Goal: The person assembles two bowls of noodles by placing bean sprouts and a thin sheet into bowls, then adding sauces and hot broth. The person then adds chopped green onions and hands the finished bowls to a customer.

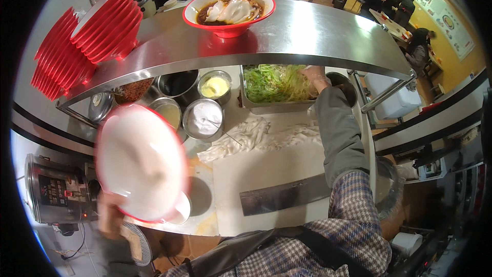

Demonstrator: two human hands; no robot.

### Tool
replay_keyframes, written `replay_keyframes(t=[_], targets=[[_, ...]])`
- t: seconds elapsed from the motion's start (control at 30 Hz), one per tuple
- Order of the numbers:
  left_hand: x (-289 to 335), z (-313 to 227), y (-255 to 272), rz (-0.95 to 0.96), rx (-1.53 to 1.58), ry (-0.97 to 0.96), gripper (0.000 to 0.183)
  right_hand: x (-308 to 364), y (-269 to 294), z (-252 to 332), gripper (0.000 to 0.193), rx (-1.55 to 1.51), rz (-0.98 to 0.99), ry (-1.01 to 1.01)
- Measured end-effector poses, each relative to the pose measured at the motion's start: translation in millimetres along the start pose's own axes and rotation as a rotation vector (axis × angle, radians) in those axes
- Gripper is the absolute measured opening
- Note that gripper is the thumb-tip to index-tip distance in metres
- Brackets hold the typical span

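A large white bowl with a red rim (141, 161) is tilted up on the left, blurred by motion; its white inside shows. My left hand (110, 210) grips it by the lower left edge. Under the metal shelf's front edge, my right hand (315, 76) reaches into a rectangular steel tray (277, 106) of shredded green and pale vegetables (274, 82). Its fingers curl into the strands at the tray's right end, and their tips are partly hidden. A white cup (180, 210) stands behind the bowl's lower edge, mostly covered.
Red bowls (110, 23) are stacked on the steel shelf (318, 33), beside a filled bowl (229, 13). Below are a pot of white powder (203, 118) and a yellow-filled pot (215, 86). A crumpled cloth (256, 137) and a wide dark blade (284, 195) lie on the white board.
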State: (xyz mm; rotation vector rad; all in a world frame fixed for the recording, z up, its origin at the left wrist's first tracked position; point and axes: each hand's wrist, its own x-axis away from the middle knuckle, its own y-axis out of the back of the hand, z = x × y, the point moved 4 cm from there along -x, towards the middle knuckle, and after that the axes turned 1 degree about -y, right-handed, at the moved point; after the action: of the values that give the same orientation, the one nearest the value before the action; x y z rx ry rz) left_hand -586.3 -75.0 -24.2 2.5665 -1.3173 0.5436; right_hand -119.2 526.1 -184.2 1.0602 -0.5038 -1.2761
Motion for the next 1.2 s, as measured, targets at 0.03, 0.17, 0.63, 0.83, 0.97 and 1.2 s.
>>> replay_keyframes(t=[0.03, 0.17, 0.63, 0.83, 0.97, 1.2], targets=[[7, 39, -33, 0.091, 0.113, 0.006, 0.059, -3, 10, 7, 0.043, 0.064, -0.09, 0.085], [-19, 171, -158, 0.455, 0.384, 0.486, 0.065, -3, 18, 22, 0.036, -0.065, -0.18, 0.048], [-87, 250, -337, 0.452, 0.486, 0.294, 0.054, 210, 35, 123, 0.053, -0.875, 0.659, -0.242], [-83, 254, -338, 0.442, 0.514, 0.286, 0.055, 225, -2, 124, 0.049, -0.254, 0.819, 0.24], [-80, 255, -330, 0.431, 0.557, 0.31, 0.059, 131, 12, 88, 0.043, -0.256, 0.321, 0.16], [-68, 257, -300, 0.335, 0.604, 0.294, 0.061, 18, -122, 13, 0.014, 0.464, 0.113, 0.42]])
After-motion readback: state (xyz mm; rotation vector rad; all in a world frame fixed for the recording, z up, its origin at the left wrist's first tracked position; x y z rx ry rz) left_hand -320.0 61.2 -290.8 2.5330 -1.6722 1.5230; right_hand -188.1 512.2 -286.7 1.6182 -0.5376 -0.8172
